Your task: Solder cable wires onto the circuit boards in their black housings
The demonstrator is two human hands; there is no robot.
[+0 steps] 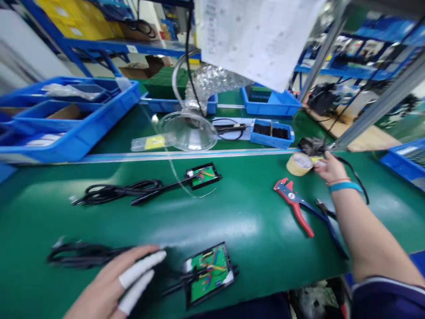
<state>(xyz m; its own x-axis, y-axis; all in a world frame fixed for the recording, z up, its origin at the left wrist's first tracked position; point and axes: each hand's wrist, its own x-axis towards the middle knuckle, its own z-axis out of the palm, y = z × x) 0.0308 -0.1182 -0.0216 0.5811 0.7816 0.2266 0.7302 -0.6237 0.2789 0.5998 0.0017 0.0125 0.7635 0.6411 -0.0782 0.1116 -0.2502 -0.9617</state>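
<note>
At the lower left, my left hand (119,283), with white finger cots on two fingers, lies with its fingers stretched out beside a coiled black cable (86,256). Right of its fingertips is an open black case with a green circuit board (210,274) and coloured wires. My right hand (327,168) reaches to the back right, fingers bent beside a roll of tape (299,164) and a dark bundle (310,147). What its fingers grip is blurred and partly hidden. Red-and-blue wire strippers (294,204) and blue-handled pliers (332,226) lie near my right forearm.
A second open case with circuit board (203,175) and cable lies mid-table. Behind it stand a clear fume hood (187,133) on a foil duct and a small blue bin (272,134). A large blue tray (76,137) is at left. A paper sheet (259,35) hangs overhead.
</note>
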